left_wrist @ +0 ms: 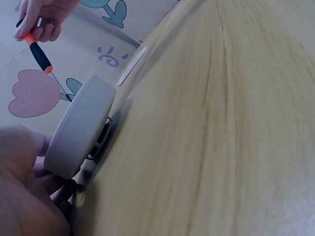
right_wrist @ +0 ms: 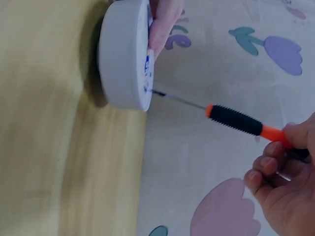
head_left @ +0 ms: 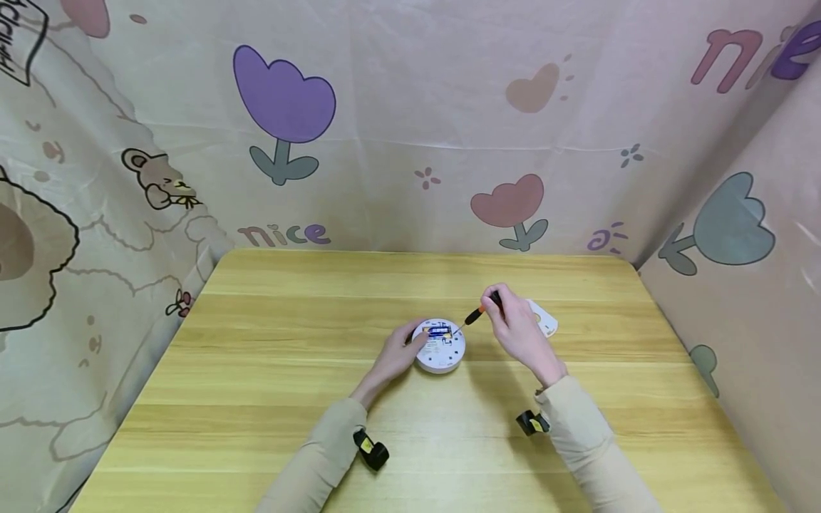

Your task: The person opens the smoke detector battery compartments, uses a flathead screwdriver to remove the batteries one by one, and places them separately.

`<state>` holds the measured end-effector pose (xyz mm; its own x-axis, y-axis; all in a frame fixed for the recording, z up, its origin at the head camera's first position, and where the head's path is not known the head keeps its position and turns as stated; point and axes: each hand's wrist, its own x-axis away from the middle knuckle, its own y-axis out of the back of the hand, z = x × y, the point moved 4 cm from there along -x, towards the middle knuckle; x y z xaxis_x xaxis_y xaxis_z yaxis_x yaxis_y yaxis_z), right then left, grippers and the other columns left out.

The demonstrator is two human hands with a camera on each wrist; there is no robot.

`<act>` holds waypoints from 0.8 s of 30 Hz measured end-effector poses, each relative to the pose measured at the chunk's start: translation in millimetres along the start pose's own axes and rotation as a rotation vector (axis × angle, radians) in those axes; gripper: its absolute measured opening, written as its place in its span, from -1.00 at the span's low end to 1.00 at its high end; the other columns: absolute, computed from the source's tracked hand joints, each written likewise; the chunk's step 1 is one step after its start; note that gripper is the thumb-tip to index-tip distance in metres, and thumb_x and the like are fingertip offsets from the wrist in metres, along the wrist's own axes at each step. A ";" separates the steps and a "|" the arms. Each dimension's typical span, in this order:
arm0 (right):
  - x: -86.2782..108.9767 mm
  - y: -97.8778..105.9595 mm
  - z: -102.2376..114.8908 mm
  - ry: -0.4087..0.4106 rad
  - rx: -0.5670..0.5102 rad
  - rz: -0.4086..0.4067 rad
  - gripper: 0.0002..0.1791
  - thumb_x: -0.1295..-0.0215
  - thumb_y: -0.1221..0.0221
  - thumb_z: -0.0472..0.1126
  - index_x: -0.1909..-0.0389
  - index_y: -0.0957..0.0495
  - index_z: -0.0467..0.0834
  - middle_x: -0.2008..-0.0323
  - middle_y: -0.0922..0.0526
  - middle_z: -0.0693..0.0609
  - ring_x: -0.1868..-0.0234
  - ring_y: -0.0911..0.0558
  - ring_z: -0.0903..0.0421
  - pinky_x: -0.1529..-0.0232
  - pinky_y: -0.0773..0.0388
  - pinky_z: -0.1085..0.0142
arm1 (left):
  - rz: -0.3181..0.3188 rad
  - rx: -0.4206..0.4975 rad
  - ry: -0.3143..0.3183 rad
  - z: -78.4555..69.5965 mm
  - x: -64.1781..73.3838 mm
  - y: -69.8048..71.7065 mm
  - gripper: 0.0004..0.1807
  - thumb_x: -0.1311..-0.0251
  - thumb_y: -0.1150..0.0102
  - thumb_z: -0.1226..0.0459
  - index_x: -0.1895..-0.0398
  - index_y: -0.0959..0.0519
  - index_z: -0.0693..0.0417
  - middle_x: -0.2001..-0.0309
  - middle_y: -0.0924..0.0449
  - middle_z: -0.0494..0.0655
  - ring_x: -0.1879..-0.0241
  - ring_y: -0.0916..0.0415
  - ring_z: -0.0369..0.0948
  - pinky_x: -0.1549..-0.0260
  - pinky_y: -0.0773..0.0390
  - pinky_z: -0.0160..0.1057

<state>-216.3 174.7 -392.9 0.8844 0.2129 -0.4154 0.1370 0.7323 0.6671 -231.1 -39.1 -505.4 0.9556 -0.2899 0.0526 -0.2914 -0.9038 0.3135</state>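
Note:
A round white device (head_left: 439, 360) with a blue battery (head_left: 439, 331) set in its upward face is at the middle of the table. My left hand (head_left: 399, 353) grips its left rim, the thumb lying over the face. In the left wrist view the device (left_wrist: 81, 125) is tilted, with dark parts beneath it. My right hand (head_left: 516, 331) holds a screwdriver (right_wrist: 236, 120) by the end of its black and orange handle. The screwdriver's tip meets the device's face near the battery; whether it sits in a screw is too small to tell.
A flat white piece with cut-outs (head_left: 545, 318) lies on the wooden table (head_left: 288, 342) just behind my right hand. A printed cloth (head_left: 398, 92) hangs behind the table and along both sides. Black wrist cameras (head_left: 372, 450) are on both sleeves.

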 end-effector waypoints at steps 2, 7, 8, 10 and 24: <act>-2.3 -1.8 3.8 0.007 0.015 0.008 -0.86 -0.54 -0.03 -0.26 0.20 -0.49 -0.24 0.49 -0.52 -0.05 0.58 -0.32 0.23 0.58 -0.30 0.40 | 0.008 0.004 -0.004 -0.2 0.5 0.6 -0.49 -0.50 0.03 0.20 -0.44 -0.36 0.20 -0.44 -0.37 0.21 -0.49 -0.22 0.16 -0.51 -0.15 0.18; -4.9 -6.1 8.0 0.000 0.043 0.033 -0.87 -0.53 -0.04 -0.27 0.20 -0.49 -0.25 0.47 -0.54 -0.07 0.55 -0.34 0.20 0.55 -0.32 0.39 | 0.018 -0.003 -0.010 0.0 1.5 1.1 -0.49 -0.50 0.03 0.20 -0.44 -0.35 0.18 -0.45 -0.36 0.19 -0.50 -0.21 0.14 -0.52 -0.14 0.17; -5.0 -6.4 8.3 -0.004 0.043 0.038 -0.87 -0.53 -0.04 -0.26 0.20 -0.49 -0.25 0.48 -0.54 -0.06 0.54 -0.35 0.19 0.54 -0.33 0.39 | 0.017 -0.005 -0.012 -0.1 1.6 1.1 -0.48 -0.50 0.03 0.20 -0.44 -0.36 0.18 -0.45 -0.36 0.19 -0.50 -0.22 0.14 -0.52 -0.14 0.16; -5.1 -6.0 7.8 -0.019 0.043 0.047 -0.86 -0.54 -0.03 -0.25 0.19 -0.49 -0.24 0.51 -0.50 -0.03 0.56 -0.34 0.20 0.55 -0.32 0.39 | 0.013 -0.014 -0.013 0.0 1.7 0.6 -0.48 -0.50 0.03 0.19 -0.44 -0.35 0.18 -0.45 -0.36 0.20 -0.50 -0.22 0.15 -0.52 -0.14 0.17; 3.9 0.7 -31.0 -0.272 -0.251 0.048 -0.76 -0.59 0.05 -0.23 0.12 -0.44 -0.35 0.30 -0.68 -0.35 0.44 -0.68 0.12 0.37 -0.70 0.33 | -0.012 -0.104 -0.056 -0.4 2.8 -0.7 -0.48 -0.48 0.04 0.19 -0.42 -0.37 0.21 -0.40 -0.43 0.21 -0.44 -0.28 0.21 -0.48 -0.08 0.29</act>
<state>-226.6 196.2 -413.2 0.9780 0.0955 -0.1853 0.0090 0.8686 0.4954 -228.3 -39.2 -505.1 0.9542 -0.2993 -0.0041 -0.2712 -0.8703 0.4110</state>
